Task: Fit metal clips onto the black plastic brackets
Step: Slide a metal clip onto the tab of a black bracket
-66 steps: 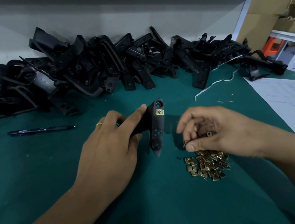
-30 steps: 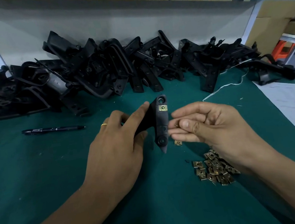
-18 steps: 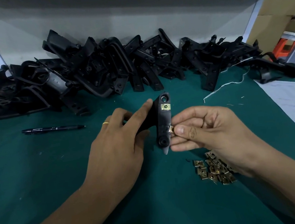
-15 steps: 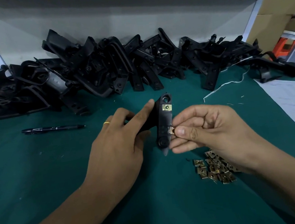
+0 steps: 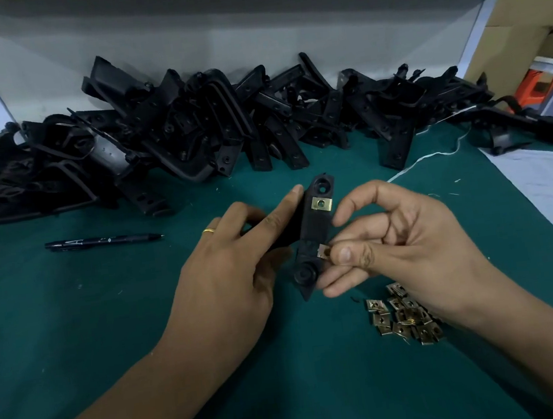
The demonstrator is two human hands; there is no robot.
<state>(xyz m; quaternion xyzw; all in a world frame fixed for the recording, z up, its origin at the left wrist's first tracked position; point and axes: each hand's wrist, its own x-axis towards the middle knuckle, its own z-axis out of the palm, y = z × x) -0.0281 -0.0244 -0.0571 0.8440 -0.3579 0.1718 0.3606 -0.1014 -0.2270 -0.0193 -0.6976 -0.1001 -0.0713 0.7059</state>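
Hands meet mid-bench: left hand (image 5: 226,266) grips the bracket (image 5: 312,236) upright, right hand (image 5: 395,237) pinches a second clip (image 5: 323,249) against its lower edge. One clip (image 5: 322,203) already sits near the top. Loose clips (image 5: 403,317) lie near right; far behind, the bracket pile (image 5: 191,136) looks undone.

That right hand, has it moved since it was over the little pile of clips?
Yes. The right hand has left the clip pile, going up and left to the bracket, where it pinches a clip.
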